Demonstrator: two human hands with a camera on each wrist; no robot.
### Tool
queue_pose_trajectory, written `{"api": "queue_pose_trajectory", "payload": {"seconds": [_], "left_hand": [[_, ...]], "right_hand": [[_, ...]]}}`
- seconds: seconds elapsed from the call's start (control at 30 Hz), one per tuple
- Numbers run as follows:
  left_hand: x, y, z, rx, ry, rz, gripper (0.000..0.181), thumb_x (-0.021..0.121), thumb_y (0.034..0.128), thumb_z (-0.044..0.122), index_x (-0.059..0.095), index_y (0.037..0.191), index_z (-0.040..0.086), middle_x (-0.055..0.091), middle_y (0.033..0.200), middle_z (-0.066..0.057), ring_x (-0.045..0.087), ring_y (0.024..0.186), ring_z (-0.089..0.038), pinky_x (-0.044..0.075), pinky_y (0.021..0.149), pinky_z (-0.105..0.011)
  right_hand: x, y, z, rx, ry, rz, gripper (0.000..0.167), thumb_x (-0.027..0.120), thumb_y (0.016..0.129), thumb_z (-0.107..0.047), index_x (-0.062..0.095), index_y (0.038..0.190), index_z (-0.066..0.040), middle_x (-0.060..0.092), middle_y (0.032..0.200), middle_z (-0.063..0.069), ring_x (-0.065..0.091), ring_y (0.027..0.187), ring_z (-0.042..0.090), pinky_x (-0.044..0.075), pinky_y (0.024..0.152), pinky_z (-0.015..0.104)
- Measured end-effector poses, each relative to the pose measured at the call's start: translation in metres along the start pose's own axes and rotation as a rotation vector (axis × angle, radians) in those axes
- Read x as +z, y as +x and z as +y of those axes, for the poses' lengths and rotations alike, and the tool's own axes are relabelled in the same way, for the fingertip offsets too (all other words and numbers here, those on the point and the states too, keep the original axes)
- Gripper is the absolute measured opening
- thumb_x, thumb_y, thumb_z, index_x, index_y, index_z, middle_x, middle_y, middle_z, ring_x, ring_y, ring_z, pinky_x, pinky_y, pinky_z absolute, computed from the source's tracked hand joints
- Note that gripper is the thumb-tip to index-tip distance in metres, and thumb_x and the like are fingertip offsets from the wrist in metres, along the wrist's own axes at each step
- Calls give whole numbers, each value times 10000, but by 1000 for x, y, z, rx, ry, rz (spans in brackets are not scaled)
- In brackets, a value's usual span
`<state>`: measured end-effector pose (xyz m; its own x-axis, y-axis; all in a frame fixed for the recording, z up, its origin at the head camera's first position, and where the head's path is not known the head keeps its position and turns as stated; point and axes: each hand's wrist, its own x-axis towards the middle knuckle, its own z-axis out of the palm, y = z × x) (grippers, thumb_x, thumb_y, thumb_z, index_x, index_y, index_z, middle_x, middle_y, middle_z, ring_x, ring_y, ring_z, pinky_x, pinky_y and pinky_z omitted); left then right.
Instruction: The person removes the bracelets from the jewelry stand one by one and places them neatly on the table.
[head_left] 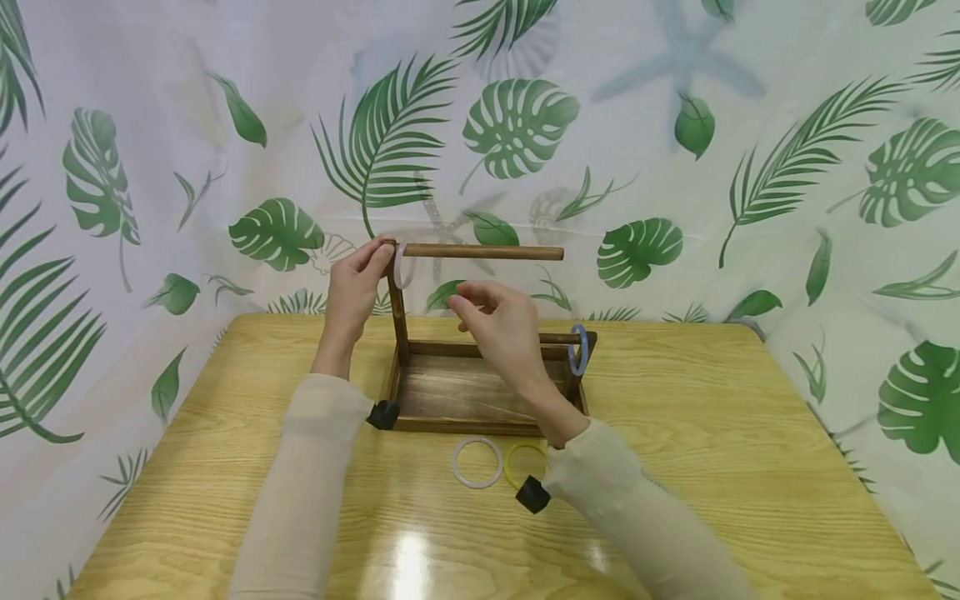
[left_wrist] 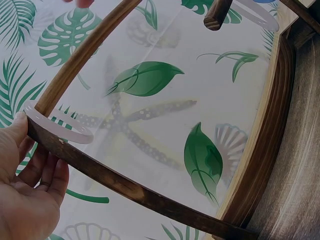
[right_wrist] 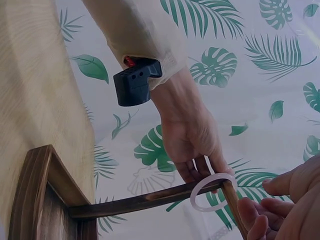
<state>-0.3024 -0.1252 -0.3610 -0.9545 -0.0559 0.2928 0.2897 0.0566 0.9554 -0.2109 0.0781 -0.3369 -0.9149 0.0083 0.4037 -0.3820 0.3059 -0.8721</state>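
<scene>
A dark wooden stand has an upright post [head_left: 400, 321] at its left, with a rod [head_left: 487, 252] running right from the top. My left hand [head_left: 351, 292] grips the post's top end, thumb on one side and fingers on the other. Against the post, a pale pinkish-white ring [left_wrist: 60, 131] hangs around the rod. Below the rod in the head view is my right hand [head_left: 504, 329], its fingers loosely bent. The right wrist view shows its thumb apart from the fingers [right_wrist: 267, 212], holding nothing, close to the rod.
A blue ring [head_left: 584, 354] hangs on the stand's lower rod at the right. In front of the tray base [head_left: 468, 427], a white ring [head_left: 477, 485] and a yellow ring [head_left: 508, 475] lie on the wooden table [head_left: 712, 433]. A leaf-patterned cloth [head_left: 300, 158] hangs behind.
</scene>
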Motion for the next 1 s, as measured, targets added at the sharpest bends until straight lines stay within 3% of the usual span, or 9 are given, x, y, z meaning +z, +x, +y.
{"api": "queue_pose_trajectory", "payload": {"seconds": [0.2, 0.47, 1.0], "left_hand": [[-1, 1, -1, -2, 0, 5, 465, 622, 1061, 304, 603, 1444, 40, 641, 1382, -176, 652, 1220, -335, 455, 1122, -380], [0, 2, -1, -4, -2, 8, 439, 632, 1056, 306, 628, 1424, 67, 654, 1366, -165, 661, 1205, -331, 470, 1105, -362], [0, 3, -2, 6, -3, 4, 458, 628, 1059, 300, 616, 1430, 32, 654, 1363, -171, 663, 1199, -341, 482, 1091, -381]], "right_hand": [[18, 11, -1, 6, 66, 15, 202, 739, 962, -85, 763, 1110, 51, 770, 967, 153, 717, 751, 393, 436, 493, 189], [35, 22, 2, 31, 69, 23, 235, 750, 961, -96, 754, 1137, 60, 769, 935, 171, 727, 742, 358, 522, 592, 193], [62, 39, 6, 71, 84, 1, 251, 723, 970, -82, 747, 1177, 59, 771, 1045, 171, 735, 718, 237, 505, 548, 182]]}}
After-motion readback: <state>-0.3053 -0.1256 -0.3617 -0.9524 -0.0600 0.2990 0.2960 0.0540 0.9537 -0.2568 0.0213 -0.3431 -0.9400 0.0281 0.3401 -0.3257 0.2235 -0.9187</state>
